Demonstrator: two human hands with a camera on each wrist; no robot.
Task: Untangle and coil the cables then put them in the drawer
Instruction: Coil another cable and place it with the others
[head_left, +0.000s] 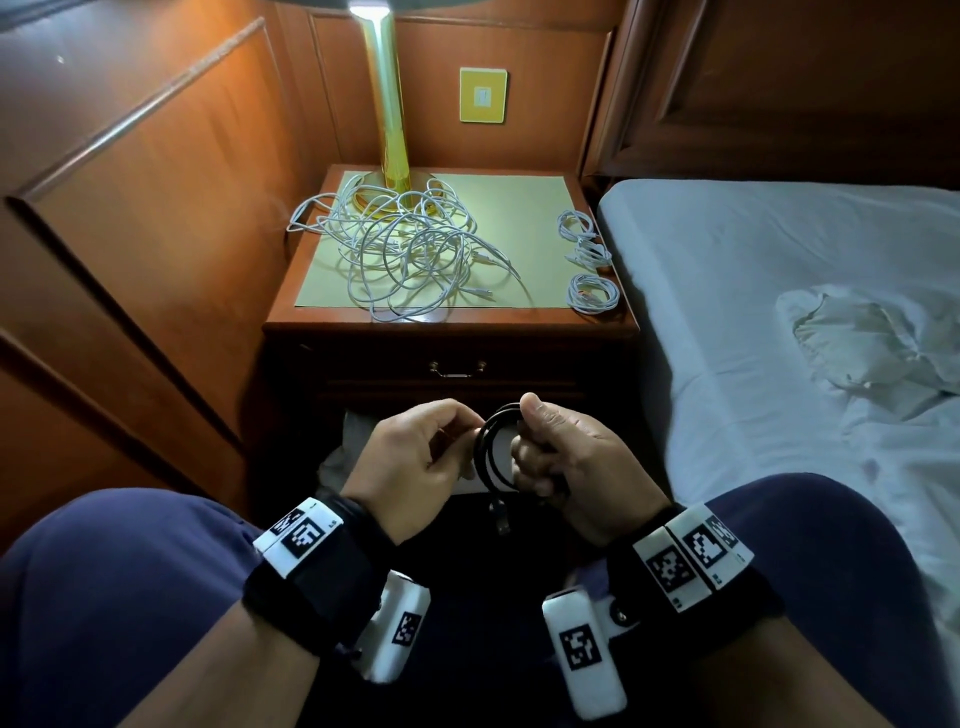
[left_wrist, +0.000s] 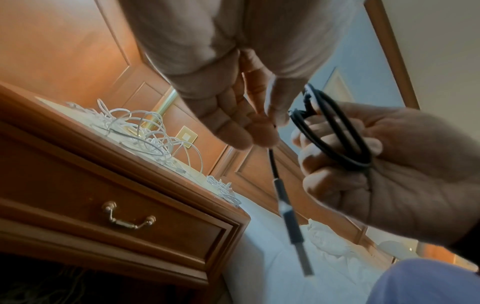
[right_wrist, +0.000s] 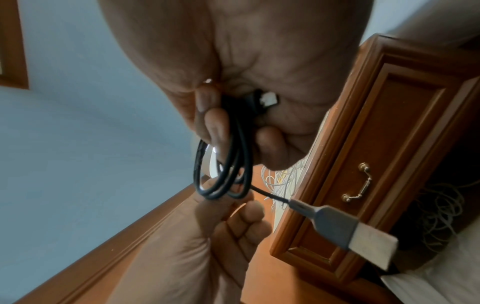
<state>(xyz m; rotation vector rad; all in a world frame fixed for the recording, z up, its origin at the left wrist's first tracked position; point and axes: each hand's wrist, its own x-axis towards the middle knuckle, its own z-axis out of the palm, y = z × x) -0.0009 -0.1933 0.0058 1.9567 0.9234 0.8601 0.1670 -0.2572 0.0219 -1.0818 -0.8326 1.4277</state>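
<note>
Black USB cable (head_left: 491, 457) coiled between both hands, in front of the shut nightstand drawer (head_left: 457, 369).
The coil is clenched in the right hand (head_left: 566, 457); its loose end is pinched by the left hand (head_left: 415, 457).

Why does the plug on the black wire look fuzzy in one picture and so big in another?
In the left wrist view the dangling USB plug is smeared by blur while the black cable coil stays sharper; in the right wrist view the plug sits close to the very wide lens, so it looks huge; in the head view the lamp glares at the top.
</note>
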